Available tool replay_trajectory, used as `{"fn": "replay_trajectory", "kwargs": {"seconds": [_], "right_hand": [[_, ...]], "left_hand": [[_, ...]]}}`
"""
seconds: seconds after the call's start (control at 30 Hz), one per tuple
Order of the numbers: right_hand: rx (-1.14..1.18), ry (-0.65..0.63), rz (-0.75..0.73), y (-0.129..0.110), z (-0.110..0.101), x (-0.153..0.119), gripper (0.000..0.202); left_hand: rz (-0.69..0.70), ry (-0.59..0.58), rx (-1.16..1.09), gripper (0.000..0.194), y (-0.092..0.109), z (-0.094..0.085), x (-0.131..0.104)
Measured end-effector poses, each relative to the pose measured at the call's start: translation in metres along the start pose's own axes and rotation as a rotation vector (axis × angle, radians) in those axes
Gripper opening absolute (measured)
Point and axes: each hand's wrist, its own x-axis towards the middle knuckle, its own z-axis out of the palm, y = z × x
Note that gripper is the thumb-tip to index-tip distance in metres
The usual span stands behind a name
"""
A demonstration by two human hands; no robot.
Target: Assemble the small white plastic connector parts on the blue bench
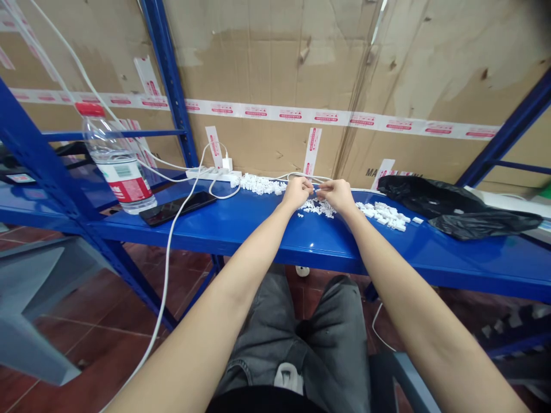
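Note:
Both my hands meet over the blue shelf [249, 223], fingertips almost touching. My left hand [297, 192] is closed in a pinch; whatever sits between its fingers is too small to name. Opposite it, my right hand [338, 195] pinches too, with a tiny white bit showing near the fingertips. Under and between them lies a pile of small white plastic pieces [318, 207]. To the left is a heap of white pieces [260, 184], and larger white block-like pieces [385, 215] spread to the right of my right hand.
A water bottle [123, 166] with a red cap and a black phone [176, 209] stand at left. A white power strip [215, 175] with cables lies behind. At right is a black plastic bag [456, 206]. Cardboard [267, 69] backs the shelf; a white cable [167, 258] hangs over its front edge.

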Motion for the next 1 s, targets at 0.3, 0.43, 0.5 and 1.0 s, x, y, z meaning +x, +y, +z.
{"fn": "replay_trajectory", "kwargs": {"seconds": [0.3, 0.43, 0.5, 1.0], "right_hand": [[0.092, -0.042, 0.035, 0.002, 0.0, 0.001, 0.009], [0.161, -0.092, 0.018, 0.004, 0.003, 0.002, 0.008], [0.166, -0.093, 0.024, 0.004, 0.004, 0.003, 0.01], [0.026, -0.028, -0.054, 0.014, 0.005, 0.008, 0.016]], "left_hand": [[-0.035, -0.094, -0.053, 0.009, 0.003, 0.001, -0.003], [-0.03, -0.113, -0.05, 0.006, -0.001, 0.002, -0.002], [-0.016, -0.109, -0.039, 0.006, -0.003, 0.002, -0.002], [0.102, -0.094, 0.035, 0.01, -0.005, 0.001, -0.001]]}}
